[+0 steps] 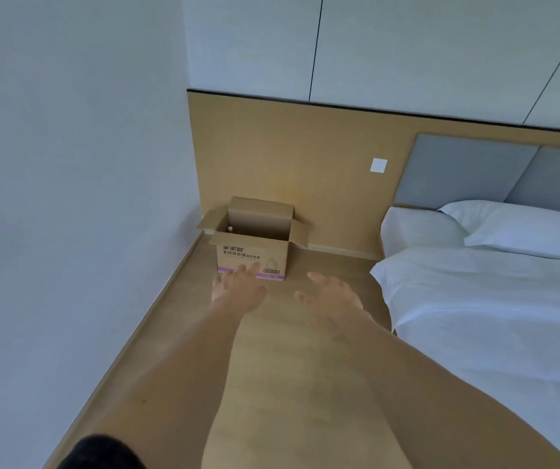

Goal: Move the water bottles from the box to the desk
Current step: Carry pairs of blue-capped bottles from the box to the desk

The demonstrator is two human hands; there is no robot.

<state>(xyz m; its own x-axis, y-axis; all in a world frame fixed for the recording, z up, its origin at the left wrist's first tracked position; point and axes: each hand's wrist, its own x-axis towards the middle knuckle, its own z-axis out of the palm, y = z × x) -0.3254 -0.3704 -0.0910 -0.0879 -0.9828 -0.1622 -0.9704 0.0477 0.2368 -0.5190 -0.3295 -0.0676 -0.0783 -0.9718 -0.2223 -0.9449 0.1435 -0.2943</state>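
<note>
open cardboard box (253, 247) sits on the floor in the wall corner, dead ahead and beyond both outstretched empty hands, one bottle cap (230, 228) peeking inside at left; left hand (238, 282) nearer than right hand (331, 292), fingers spread.

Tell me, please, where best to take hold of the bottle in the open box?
Probably by its neck, from straight above: only the cap of the bottle shows, in the left corner of the box, whose walls block its sides. Fingers pinch below the cap.
</note>
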